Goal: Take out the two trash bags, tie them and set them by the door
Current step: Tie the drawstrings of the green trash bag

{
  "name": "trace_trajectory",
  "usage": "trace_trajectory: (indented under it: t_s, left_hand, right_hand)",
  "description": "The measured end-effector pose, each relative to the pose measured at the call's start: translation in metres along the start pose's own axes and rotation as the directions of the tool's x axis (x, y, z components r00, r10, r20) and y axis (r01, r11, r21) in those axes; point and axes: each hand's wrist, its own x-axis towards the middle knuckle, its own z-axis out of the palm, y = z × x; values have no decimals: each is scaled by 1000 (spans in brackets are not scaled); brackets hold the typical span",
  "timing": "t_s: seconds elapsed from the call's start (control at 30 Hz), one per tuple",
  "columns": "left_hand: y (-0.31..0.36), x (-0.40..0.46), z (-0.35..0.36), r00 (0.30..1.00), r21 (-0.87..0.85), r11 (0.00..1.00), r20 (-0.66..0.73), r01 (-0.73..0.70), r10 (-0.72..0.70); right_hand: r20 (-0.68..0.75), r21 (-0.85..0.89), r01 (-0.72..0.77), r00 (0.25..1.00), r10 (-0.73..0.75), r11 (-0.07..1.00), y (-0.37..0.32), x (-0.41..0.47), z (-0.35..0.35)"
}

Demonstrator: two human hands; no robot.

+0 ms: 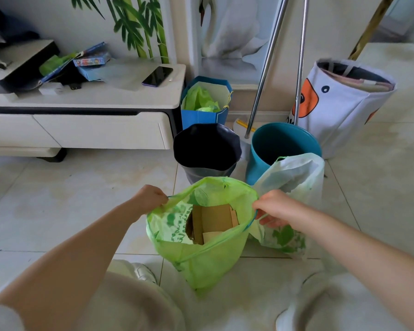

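I see 2 bags lower centre: green bag, white bag | left hand, right hand each pinch green bag's rim | 2 bins mid-frame

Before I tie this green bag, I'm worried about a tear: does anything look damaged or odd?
No tear shows on the green bag. Stiff cardboard stands upright in its open mouth, which may resist cinching. Left hand and right hand grip the rim.
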Motion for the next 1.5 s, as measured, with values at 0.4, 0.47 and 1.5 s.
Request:
trace_trajectory:
  t_s: [0.4,0.47,1.5]
  left_hand:
    - [57,-48,-28,982,-316,931,-115,-181,152]
    - [67,-63,-27,967,-324,914,-158,-243,201]
    - [126,-106,32,617,-51,636,-315,-770,721]
  right_hand:
    - [-182,159,428,899,-399,890,-40,-24,-23]
    - [-201,168,536,840,-503,827,-46,-33,-26]
    - [-285,379,583,812,-509,718,-83,-65,-8]
